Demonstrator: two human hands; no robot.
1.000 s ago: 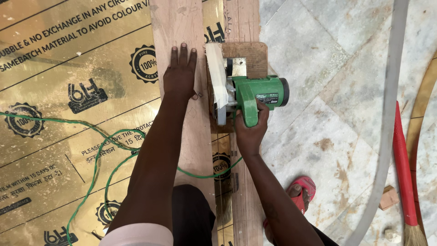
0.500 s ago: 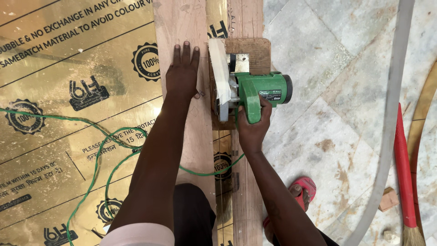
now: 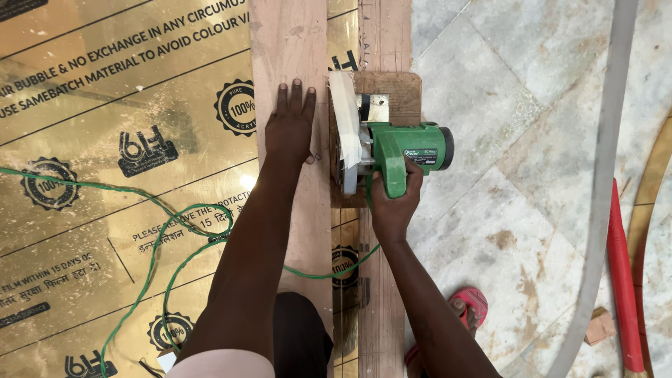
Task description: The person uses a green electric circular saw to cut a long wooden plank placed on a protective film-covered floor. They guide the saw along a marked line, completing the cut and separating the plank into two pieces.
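- Now the left hand (image 3: 292, 124) lies flat, fingers spread toward 12 o'clock, on the wooden plank (image 3: 294, 42).
- At its 3 o'clock, the right hand (image 3: 393, 203) grips the green circular saw (image 3: 392, 150), which rests on the plank's edge.
- Green cord (image 3: 157, 241) loops across the gold sheet (image 3: 105, 140) at 8 o'clock.

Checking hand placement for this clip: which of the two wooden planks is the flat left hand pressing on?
The left hand presses the wider, paler plank, left of the green saw; the narrower plank runs under the saw.

A grey pipe (image 3: 607, 161), red handle (image 3: 623, 280) and pink sandal (image 3: 470, 306) lie aside.
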